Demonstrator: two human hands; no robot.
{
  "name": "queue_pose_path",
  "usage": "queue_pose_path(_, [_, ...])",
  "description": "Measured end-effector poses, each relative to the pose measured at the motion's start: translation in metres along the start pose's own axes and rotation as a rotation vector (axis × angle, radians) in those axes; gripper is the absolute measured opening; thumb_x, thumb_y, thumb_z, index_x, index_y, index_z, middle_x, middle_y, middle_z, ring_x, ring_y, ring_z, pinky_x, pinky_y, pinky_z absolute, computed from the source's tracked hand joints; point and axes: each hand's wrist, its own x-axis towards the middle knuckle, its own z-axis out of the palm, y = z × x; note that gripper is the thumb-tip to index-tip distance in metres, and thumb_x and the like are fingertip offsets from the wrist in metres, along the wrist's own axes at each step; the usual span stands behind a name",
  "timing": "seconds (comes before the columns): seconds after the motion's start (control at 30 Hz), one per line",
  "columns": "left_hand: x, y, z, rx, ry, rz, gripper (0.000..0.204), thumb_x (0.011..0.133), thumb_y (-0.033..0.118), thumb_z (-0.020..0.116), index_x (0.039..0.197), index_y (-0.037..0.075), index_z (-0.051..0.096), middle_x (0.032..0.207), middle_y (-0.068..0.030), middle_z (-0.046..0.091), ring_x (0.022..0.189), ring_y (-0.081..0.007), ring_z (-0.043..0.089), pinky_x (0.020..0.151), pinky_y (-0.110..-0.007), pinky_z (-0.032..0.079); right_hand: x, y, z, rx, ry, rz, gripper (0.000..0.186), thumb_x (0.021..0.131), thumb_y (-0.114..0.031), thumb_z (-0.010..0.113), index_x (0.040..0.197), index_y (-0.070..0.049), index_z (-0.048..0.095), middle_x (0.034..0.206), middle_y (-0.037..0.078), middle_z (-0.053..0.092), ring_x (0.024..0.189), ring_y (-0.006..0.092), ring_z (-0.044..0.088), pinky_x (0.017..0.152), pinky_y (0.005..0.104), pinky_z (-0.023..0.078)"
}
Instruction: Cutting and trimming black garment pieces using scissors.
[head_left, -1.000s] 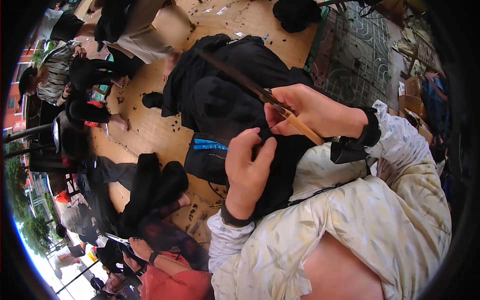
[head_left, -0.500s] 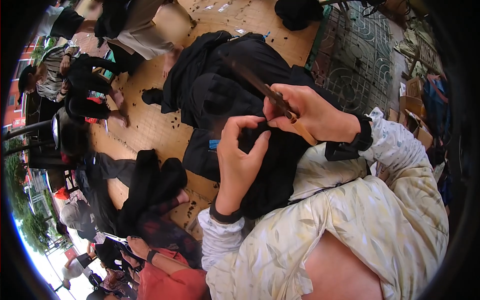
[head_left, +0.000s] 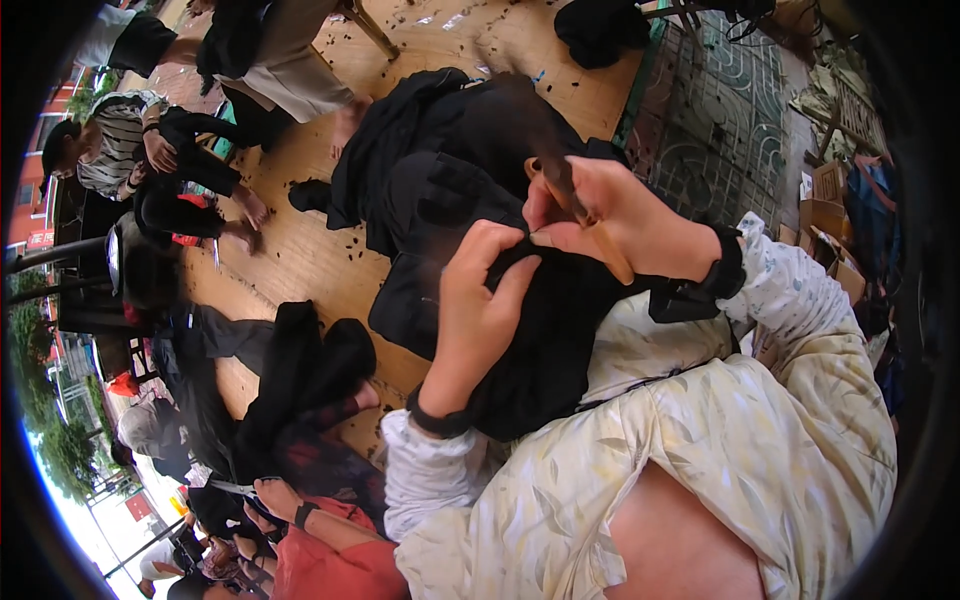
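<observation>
1. Right hand [head_left: 640,222] is closed round tool [head_left: 609,253], long axis slanting forward-left
2. Left hand [head_left: 476,310] is half-open, fingertips at cloth [head_left: 435,205], grip unclear
3. Cloth lies beneath both hands, spreading ahead

Patterned paving [head_left: 715,110], cardboard boxes [head_left: 826,188] at right; green trees [head_left: 68,455], striped top [head_left: 112,140] at left

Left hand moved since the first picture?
Yes: the left hand has shifted slightly toward the picture's upper left, judged against the wooden board.
</observation>
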Motion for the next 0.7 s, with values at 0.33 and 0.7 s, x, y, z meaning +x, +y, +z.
queue_pose_path(0.33, [-0.008,0.036,-0.01,-0.34,0.048,-0.276,0.017,0.08,-0.002,0.069,0.092,-0.005,0.057,0.088,-0.0043,0.055,0.081,-0.0103,0.051,0.075,-0.021,0.04,-0.003,-0.03,-0.023,0.118,-0.075,0.388,0.024,0.086,-0.024,0.069,0.093,-0.004,0.06,0.077,0.0,0.057,0.071,0.0057,0.054,0.052,0.0216,0.042])
queue_pose_path(0.7, [-0.016,0.019,0.003,-0.303,0.12,-0.197,0.021,0.078,-0.005,0.07,0.097,-0.006,0.061,0.09,-0.0052,0.058,0.083,-0.0128,0.054,0.08,-0.023,0.042,-0.046,-0.029,-0.058,-0.398,-0.336,0.412,0.067,0.075,-0.061,0.071,0.094,-0.001,0.049,0.065,0.007,0.046,0.059,0.0178,0.041,0.053,0.0332,0.035])
